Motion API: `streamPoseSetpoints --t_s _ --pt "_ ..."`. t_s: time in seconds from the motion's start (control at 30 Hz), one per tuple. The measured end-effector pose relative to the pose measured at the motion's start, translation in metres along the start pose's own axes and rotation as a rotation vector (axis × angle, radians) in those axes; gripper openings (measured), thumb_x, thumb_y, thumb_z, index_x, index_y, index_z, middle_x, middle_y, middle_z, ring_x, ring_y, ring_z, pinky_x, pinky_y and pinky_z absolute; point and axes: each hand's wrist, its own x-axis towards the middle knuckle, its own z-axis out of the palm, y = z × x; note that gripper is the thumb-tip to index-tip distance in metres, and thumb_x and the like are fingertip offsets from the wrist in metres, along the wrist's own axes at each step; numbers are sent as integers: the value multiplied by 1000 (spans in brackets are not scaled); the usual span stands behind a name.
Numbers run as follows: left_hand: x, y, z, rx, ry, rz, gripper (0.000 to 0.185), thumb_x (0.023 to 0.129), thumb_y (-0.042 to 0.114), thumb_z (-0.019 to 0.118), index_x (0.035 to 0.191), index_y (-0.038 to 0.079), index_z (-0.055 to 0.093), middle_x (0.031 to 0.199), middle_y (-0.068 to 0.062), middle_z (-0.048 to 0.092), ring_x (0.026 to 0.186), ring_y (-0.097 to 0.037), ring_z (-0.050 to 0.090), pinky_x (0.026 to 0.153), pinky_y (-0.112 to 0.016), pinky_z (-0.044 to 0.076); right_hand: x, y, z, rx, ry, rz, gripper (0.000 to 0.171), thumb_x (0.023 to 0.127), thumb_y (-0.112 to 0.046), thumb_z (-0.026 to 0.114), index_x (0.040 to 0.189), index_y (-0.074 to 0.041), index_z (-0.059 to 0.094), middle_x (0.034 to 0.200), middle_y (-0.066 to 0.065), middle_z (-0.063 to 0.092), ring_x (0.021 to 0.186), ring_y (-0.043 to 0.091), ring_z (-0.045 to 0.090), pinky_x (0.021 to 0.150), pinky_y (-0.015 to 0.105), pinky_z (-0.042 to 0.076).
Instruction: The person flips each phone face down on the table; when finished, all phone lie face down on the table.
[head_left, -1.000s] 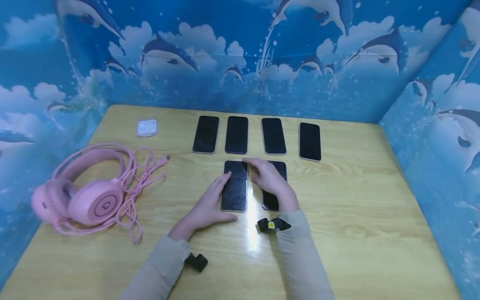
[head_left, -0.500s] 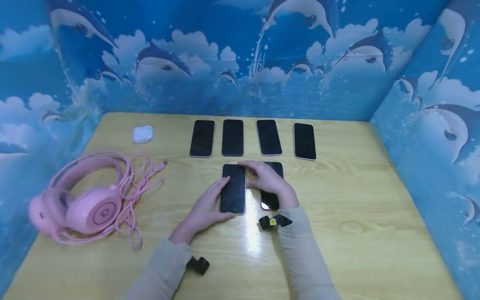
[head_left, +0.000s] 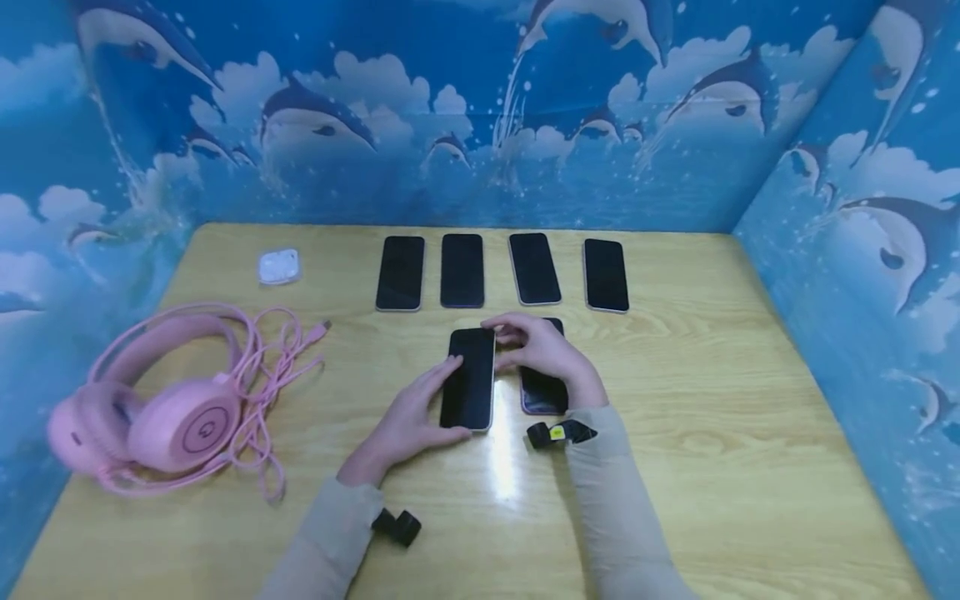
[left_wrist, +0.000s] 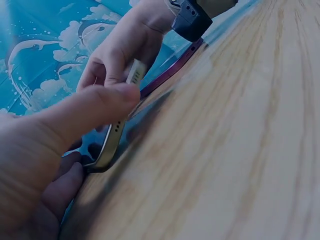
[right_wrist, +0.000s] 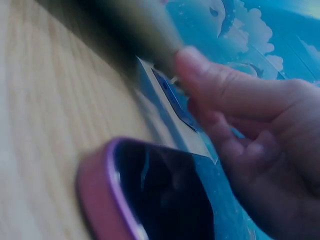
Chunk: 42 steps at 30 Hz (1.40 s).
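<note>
Head view: left hand [head_left: 401, 425] is grasping the phone [head_left: 468, 392] by its left side, thumb at the near end; right hand [head_left: 551, 354] is arching over a second phone [head_left: 545, 390], its grip pinching the first one's right edge. That edge is now rising off the counter [head_left: 750, 467]; half a second ago the phone was lying flatter.

Left wrist view: left thumb is crossing the tilted end.

Right wrist view: right thumb is pressing the raised edge.

A ringed, G-like emblem [head_left: 205, 430] stands on the front earcup [head_left: 168, 417] of the pink headphones [head_left: 120, 417]. Its exact letter is unclear.
</note>
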Motion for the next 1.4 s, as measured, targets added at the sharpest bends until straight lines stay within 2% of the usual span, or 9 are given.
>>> streamPoseSetpoints --t_s 0.13,0.3,0.6,0.77,0.83,0.93,1.1,1.2,1.4 --pt "-1 -2 0 -2 -5 22 99 70 35 85 151 19 30 152 -7 33 137 -26 33 110 -48 29 -1 2 1 134 21 -9 59 75 -8 80 129 -11 58 105 8 64 96 19 62 87 31 52" --pt "0 -2 0 -61 -16 31 98 71 36 84 151 23 29 152 -6 32 137 -25 32 111 -47 28 -1 -8 5 256 34 -62 59 79 3 74 133 0 51 113 19 60 100 30 60 89 33 52" --pt "6 3 -2 -313 6 93 101 69 9 84 151 11 25 152 -8 30 137 -23 33 111 -31 28 9 -20 17 341 52 -152 58 85 -1 69 139 -5 48 122 15 57 105 27 60 93 35 50" --pt "5 4 -5 -288 41 84 104 69 7 83 152 14 22 151 -7 31 136 -22 33 112 -32 28 15 -24 23 115 55 -179 62 89 -15 68 145 -15 42 147 5 41 129 25 42 108 41 36" --pt "5 0 -5 -267 64 82 105 68 9 85 152 17 23 151 -5 31 136 -22 33 112 -32 27 18 -22 25 13 47 -167 64 90 -25 67 147 -23 38 150 -1 37 135 22 33 111 44 30" --pt "6 -1 -6 -269 99 103 104 67 6 85 151 15 25 150 -8 31 136 -24 33 112 -34 27 18 -24 27 -34 27 -140 67 90 -30 66 149 -27 34 151 -2 35 137 22 32 111 49 26" --pt "4 -2 -11 -224 159 109 103 66 6 86 150 15 26 148 -9 33 134 -27 35 112 -40 28 19 -27 33 -47 19 -111 70 89 -32 68 149 -20 35 150 2 36 133 25 38 109 47 31" --pt "1 -3 -13 -144 174 68 103 67 14 86 151 17 26 149 -7 33 133 -26 36 111 -44 29 19 -29 36 -77 20 -92 69 89 -34 68 148 -19 36 150 2 36 133 25 39 108 46 34" --pt "0 -5 -12 -60 185 5 97 69 18 85 149 12 30 148 -9 36 132 -26 38 111 -46 30 15 -28 35 -238 5 -50 66 88 -34 68 145 -16 41 152 5 34 137 27 30 111 47 27"
